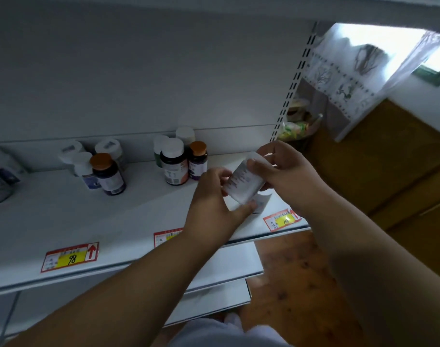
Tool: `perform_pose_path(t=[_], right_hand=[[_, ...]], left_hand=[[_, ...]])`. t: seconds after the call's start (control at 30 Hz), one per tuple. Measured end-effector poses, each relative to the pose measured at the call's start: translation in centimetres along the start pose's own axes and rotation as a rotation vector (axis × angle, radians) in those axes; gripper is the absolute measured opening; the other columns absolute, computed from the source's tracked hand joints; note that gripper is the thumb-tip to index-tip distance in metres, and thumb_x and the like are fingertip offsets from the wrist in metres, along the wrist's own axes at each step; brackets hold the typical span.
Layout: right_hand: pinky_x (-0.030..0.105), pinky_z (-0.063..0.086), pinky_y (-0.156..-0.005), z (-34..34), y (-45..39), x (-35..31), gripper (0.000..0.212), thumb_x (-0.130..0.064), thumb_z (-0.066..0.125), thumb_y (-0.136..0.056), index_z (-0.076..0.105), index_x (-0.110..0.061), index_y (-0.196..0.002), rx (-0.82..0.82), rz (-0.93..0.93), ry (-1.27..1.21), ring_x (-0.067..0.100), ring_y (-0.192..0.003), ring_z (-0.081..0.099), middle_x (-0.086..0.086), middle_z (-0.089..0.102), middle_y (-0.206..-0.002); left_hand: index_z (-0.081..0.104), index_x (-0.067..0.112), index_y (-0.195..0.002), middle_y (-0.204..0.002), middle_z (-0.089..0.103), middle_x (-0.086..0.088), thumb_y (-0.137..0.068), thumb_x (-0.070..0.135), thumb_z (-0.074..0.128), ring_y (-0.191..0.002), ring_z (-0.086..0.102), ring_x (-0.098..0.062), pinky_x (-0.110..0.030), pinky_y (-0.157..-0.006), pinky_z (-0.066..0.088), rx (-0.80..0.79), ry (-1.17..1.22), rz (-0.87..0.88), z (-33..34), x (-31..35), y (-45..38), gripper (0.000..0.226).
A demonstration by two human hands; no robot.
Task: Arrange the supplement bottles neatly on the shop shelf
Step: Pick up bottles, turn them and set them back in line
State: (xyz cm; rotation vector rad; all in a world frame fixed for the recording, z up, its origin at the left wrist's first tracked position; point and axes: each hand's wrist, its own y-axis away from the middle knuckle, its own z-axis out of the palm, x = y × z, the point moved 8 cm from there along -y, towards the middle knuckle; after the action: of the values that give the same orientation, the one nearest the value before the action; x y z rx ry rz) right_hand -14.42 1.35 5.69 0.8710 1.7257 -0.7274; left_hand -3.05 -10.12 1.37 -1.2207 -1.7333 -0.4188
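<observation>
On the white shelf (51,216), a brown-lid bottle (108,174) stands left, then a dark white-lid bottle (174,164). Next, the left hand (214,196) and right hand (284,169) both grip a tilted white bottle (244,182) above the shelf's right end.

A bottle (244,182) is held tilted above the shelf (63,209) between both grips; the left grip (214,196) is placed at its lower end, the right grip (284,169) at its upper end; another bottle (262,200) is seen just below and behind the held one, standing on the shelf; a cluster of four bottles (179,159) is found just left of the grips; a further cluster (98,166) lies well to the left; price tags (70,256) are fixed along the shelf edge, nearer than the grips.
</observation>
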Motion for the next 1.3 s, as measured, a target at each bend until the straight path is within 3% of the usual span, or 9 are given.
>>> perform_pose_path(t=[0.13, 0.3, 0.4, 0.57, 0.67, 0.8, 0.97, 1.13, 1.3], right_hand=[[0.025, 0.053, -0.067, -1.5, 1.0, 0.4, 0.022, -0.026, 0.070, -0.073, 0.063, -0.025, -0.094, -0.082, 0.014, -0.209, 0.014, -0.081, 0.069, 0.000, 0.070, -0.091], [0.037, 0.059, -0.073, -4.0, 0.5, 1.1, 0.022, -0.032, 0.071, -0.083, 0.060, -0.030, -0.102, -0.133, 0.001, -0.124, 0.020, -0.092, 0.071, 0.001, 0.069, -0.101], [0.030, 0.059, -0.070, -6.3, -0.3, 1.6, 0.020, -0.025, 0.070, -0.087, 0.059, -0.035, -0.101, -0.127, -0.017, -0.045, 0.014, -0.089, 0.071, -0.007, 0.069, -0.099], [0.026, 0.057, -0.070, -9.3, -1.5, 3.0, 0.037, -0.001, 0.069, -0.083, 0.058, -0.030, -0.101, -0.237, -0.017, -0.028, 0.015, -0.096, 0.067, 0.001, 0.065, -0.106], [0.029, 0.059, -0.066, -10.3, -2.4, 3.7, 0.038, 0.005, 0.068, -0.080, 0.056, -0.026, -0.098, -0.284, -0.040, 0.025, 0.025, -0.093, 0.066, 0.009, 0.063, -0.101], [0.042, 0.058, -0.067, -9.4, -3.7, 5.7, 0.039, -0.001, 0.072, -0.074, 0.051, -0.030, -0.091, -0.411, -0.077, 0.323, 0.032, -0.097, 0.059, 0.006, 0.057, -0.106], [0.036, 0.052, -0.087, -6.0, -3.2, 7.9, 0.038, -0.009, 0.075, -0.073, 0.053, -0.027, -0.098, -0.612, -0.232, 0.580, 0.018, -0.106, 0.053, -0.008, 0.054, -0.116], [0.016, 0.041, -0.066, -5.7, -3.2, 8.2, 0.033, -0.040, 0.072, -0.077, 0.044, -0.040, -0.094, -0.475, -0.332, 0.695, 0.012, -0.090, 0.050, -0.012, 0.041, -0.112], [0.016, 0.040, -0.061, -5.3, -2.8, 8.2, 0.030, -0.031, 0.072, -0.080, 0.045, -0.036, -0.092, -0.467, -0.358, 0.704, 0.011, -0.080, 0.051, -0.012, 0.047, -0.098]], left_hand=[[0.038, 0.043, -0.120, -0.112, 0.052, 0.023, -0.073, 0.069, 0.057, -0.097, 0.048, 0.011, -0.015, -0.073, 0.044, -0.100, 0.081, -0.019, 1.2, 1.2, 0.8, 0.057], [0.041, 0.040, -0.115, -0.102, 0.051, 0.027, -0.073, 0.055, 0.072, -0.093, 0.046, 0.013, -0.008, -0.067, 0.039, -0.047, 0.013, 0.000, 2.6, 2.9, -0.6, 0.055], [0.037, 0.044, -0.116, -0.104, 0.046, 0.025, -0.065, 0.056, 0.079, -0.096, 0.045, 0.011, -0.005, -0.066, 0.035, -0.022, -0.059, -0.047, 4.4, 3.1, -1.2, 0.067], [0.031, 0.038, -0.129, -0.131, 0.041, 0.009, -0.067, 0.065, 0.072, -0.114, 0.038, -0.005, -0.021, -0.094, 0.034, 0.114, -0.241, -0.028, 6.6, 3.0, -1.6, 0.078], [0.024, 0.035, -0.135, -0.141, 0.031, 0.007, -0.068, 0.072, 0.065, -0.123, 0.032, -0.011, -0.026, -0.099, 0.029, 0.060, -0.425, -0.050, 8.6, 2.4, -2.5, 0.087], [0.031, 0.040, -0.137, -0.140, 0.040, 0.006, -0.074, 0.053, 0.073, -0.117, 0.047, -0.017, -0.031, -0.093, 0.044, -0.068, -0.544, -0.120, 10.7, 0.8, -3.2, 0.077], [0.034, 0.042, -0.124, -0.126, 0.048, 0.004, -0.074, 0.040, 0.072, -0.104, 0.054, -0.016, -0.026, -0.076, 0.043, -0.098, -0.564, -0.113, 10.3, 0.5, -3.5, 0.062], [0.034, 0.036, -0.126, -0.129, 0.046, 0.001, -0.078, 0.039, 0.072, -0.106, 0.052, -0.018, -0.028, -0.077, 0.043, -0.174, -0.613, -0.130, 10.8, 0.6, -4.0, 0.062], [0.033, 0.033, -0.130, -0.130, 0.042, 0.000, -0.078, 0.033, 0.073, -0.106, 0.049, -0.021, -0.028, -0.076, 0.039, -0.240, -0.621, -0.128, 11.0, 0.6, -4.6, 0.065]])
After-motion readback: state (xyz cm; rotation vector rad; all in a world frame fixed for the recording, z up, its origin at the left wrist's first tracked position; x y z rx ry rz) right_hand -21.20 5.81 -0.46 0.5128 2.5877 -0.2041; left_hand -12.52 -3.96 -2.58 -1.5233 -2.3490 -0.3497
